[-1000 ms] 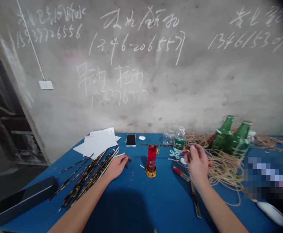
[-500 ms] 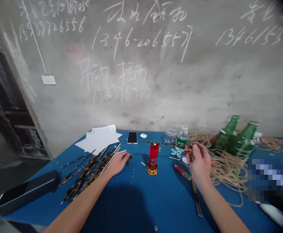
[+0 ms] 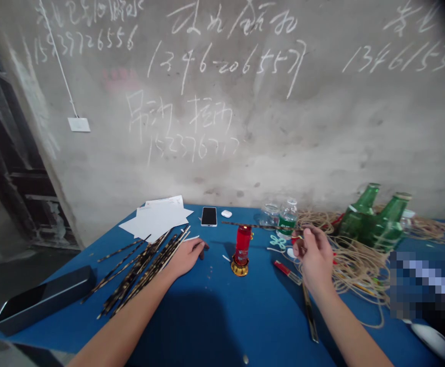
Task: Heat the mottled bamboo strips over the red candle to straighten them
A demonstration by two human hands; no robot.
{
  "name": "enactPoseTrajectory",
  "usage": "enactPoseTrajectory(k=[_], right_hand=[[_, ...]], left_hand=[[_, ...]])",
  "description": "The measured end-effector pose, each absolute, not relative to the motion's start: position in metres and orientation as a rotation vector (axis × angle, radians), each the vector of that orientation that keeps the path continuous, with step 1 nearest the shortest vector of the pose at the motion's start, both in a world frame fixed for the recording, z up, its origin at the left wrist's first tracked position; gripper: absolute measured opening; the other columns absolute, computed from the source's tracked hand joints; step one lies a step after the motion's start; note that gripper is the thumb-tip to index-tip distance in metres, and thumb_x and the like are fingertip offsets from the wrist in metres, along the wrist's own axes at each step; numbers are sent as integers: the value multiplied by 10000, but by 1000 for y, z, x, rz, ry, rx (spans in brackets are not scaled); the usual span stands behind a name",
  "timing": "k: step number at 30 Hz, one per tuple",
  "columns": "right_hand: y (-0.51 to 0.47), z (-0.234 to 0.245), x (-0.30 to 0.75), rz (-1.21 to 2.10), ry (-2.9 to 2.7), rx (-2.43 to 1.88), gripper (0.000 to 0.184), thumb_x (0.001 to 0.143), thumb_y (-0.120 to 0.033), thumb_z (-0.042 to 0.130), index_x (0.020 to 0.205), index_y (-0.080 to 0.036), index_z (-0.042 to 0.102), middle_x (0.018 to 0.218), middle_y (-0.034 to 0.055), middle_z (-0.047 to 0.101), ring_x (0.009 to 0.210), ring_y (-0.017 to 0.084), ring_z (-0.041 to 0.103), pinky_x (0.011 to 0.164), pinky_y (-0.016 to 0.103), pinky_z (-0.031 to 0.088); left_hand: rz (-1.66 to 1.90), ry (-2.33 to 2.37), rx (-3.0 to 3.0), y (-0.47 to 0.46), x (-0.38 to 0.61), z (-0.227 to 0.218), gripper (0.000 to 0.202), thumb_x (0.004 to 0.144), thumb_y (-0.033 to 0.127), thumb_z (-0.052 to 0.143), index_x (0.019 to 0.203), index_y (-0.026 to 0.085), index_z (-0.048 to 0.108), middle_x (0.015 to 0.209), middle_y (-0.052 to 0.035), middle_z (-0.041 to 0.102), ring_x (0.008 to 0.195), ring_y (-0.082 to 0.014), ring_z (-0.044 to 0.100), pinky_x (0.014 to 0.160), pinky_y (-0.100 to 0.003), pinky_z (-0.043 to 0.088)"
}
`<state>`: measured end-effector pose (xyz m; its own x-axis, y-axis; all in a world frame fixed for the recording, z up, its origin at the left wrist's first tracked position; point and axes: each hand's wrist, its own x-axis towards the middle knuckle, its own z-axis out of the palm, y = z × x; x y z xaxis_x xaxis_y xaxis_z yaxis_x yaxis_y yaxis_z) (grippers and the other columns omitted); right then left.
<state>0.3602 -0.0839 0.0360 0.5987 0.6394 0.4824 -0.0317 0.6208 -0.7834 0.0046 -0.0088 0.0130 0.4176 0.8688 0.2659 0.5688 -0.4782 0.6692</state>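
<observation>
My right hand (image 3: 314,252) pinches the end of a thin, dark-banded stick (image 3: 268,226). The stick lies level across the top of a lit red candle (image 3: 242,247), right at the small flame. A gold flower-shaped holder (image 3: 239,268) supports the candle upright on the blue tabletop. My left hand (image 3: 186,255) rests on the table with its fingers extended and the fingertips darkened. Beside and under that forearm lies a bundle of scorched-looking sticks (image 3: 138,275). Close below my right hand are a red-and-clear lighter (image 3: 287,271) and a dark, narrow blade-like tool (image 3: 309,313).
White papers (image 3: 157,216), a phone (image 3: 209,216) and a white case (image 3: 226,214) are at the back. A glass jar (image 3: 269,214), a small water bottle (image 3: 287,220), green bottles (image 3: 388,224) and tangled cord (image 3: 360,265) fill the right. A dark long box (image 3: 46,298) stands left.
The camera view has shifted very slightly. Both hands, the stick and the candle keep the same positions relative to each other.
</observation>
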Motion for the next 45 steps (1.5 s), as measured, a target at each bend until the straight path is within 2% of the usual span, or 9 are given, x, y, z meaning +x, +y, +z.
enactPoseTrajectory(k=[45], right_hand=[[-89,41,358,518,-883,-847,237,1047,-377,694,1141,-162,663,822,-34,672,476,56,518,402,169,418]], left_hand=[[758,1243,2213,-13,4,15,266,1056,397,669,1181,168,716,1143,-73,748,947,-219,738,859,-419,636]])
